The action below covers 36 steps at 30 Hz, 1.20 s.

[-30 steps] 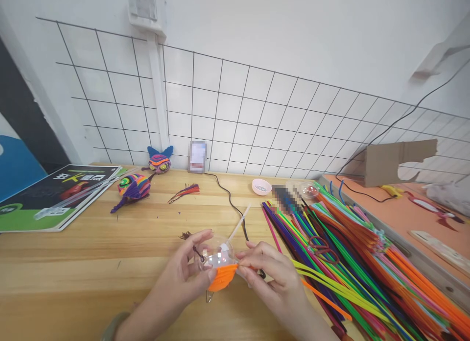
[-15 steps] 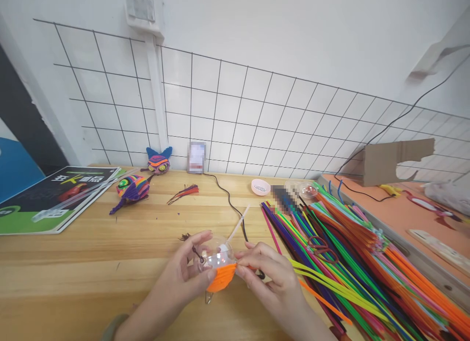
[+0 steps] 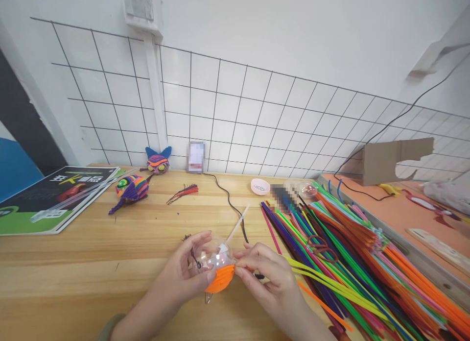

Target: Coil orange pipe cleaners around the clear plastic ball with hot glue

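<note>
My left hand (image 3: 189, 270) is wrapped round a clear plastic ball (image 3: 212, 250), its thumb pressing on the front. Part of the ball's lower right is covered with rows of orange pipe cleaner (image 3: 221, 278). At the right edge of that orange patch, my right hand (image 3: 266, 277) pinches the pipe cleaner between thumb and forefinger. A loose orange length (image 3: 325, 306) shows beyond the right hand toward the lower right; its link to the pinch is hidden. Behind the ball a thin whitish stick (image 3: 238, 223) slants up and right.
Bundles of coloured pipe cleaners (image 3: 341, 248) spread across the right side. A pink bowl (image 3: 260, 186) of small pieces stands at the back. Two pipe-cleaner figures (image 3: 132, 188) sit back left, beside a magazine (image 3: 69, 196). A black cable (image 3: 228, 196) crosses the table behind my hands.
Both hands keep their grip on the ball and orange pipe cleaner. Only a very slight shift of the hands and view shows.
</note>
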Each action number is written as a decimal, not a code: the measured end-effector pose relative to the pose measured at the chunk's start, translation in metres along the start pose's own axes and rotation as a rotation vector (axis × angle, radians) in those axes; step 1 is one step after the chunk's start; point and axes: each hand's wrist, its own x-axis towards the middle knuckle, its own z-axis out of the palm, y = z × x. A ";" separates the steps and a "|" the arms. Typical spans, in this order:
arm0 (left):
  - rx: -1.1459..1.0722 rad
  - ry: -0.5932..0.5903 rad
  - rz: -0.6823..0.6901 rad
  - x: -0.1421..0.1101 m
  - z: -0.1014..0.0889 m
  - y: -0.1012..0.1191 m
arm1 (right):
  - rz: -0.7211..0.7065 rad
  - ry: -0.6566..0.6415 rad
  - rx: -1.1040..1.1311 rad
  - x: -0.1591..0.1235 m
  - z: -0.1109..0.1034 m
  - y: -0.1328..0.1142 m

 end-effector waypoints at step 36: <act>0.025 -0.121 -0.028 -0.002 -0.002 0.003 | -0.062 0.012 0.037 0.001 -0.004 -0.008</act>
